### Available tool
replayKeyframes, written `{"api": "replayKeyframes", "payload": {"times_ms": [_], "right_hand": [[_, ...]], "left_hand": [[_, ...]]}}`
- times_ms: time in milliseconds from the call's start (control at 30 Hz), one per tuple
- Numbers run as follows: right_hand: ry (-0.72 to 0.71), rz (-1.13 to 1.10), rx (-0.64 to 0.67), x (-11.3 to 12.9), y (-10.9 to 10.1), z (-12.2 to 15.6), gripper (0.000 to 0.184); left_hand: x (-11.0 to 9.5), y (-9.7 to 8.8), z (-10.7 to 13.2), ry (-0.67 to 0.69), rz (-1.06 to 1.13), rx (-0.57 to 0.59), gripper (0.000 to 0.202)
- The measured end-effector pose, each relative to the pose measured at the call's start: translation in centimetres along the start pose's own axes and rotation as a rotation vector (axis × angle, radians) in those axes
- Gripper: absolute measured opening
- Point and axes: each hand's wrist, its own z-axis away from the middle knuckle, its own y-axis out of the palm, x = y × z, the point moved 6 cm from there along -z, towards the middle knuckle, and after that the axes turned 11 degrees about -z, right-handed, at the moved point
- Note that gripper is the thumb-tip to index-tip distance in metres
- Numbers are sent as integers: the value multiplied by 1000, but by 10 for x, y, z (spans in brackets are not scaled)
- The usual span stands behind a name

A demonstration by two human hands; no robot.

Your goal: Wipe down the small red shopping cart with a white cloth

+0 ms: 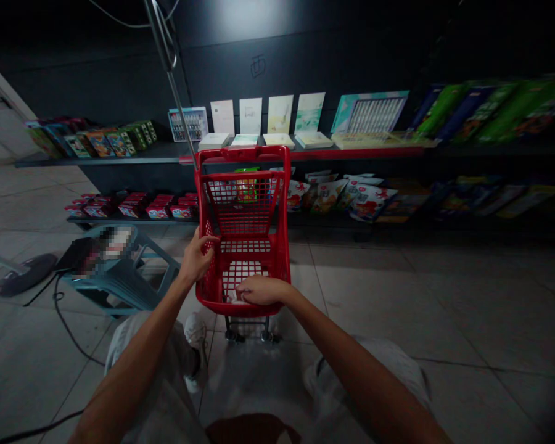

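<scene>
A small red plastic shopping cart [287, 228] with grid walls stands upright on the floor between my legs. My left hand [197, 256] grips its left side, with fingers reaching over the rim to the inside. Over the near rim, my right hand [263, 290] reaches down into the basket. Its fingers are curled together close to the basket floor. A small whitish patch shows beside those fingertips, too unclear to name. The cart's bottom grid [243, 269] is partly covered by the right hand.
Ahead, a dark shelf [143, 150] carries books [252, 117], boxes and pen sets. Snack bags [372, 200] and red packs [160, 206] fill the lower level. At left stand a blue-grey stool [143, 283] with items on top, a round stand base [25, 275] and a floor cable [67, 324].
</scene>
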Motion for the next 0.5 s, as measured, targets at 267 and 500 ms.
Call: {"api": "replayKeyframes", "payload": {"times_ms": [267, 500], "right_hand": [[29, -59, -38, -6, -3, 11, 29], [-62, -182, -85, -2, -8, 33, 26]], "left_hand": [[-13, 10, -10, -4, -12, 14, 27], [-25, 27, -19, 23, 34, 38, 24]]}}
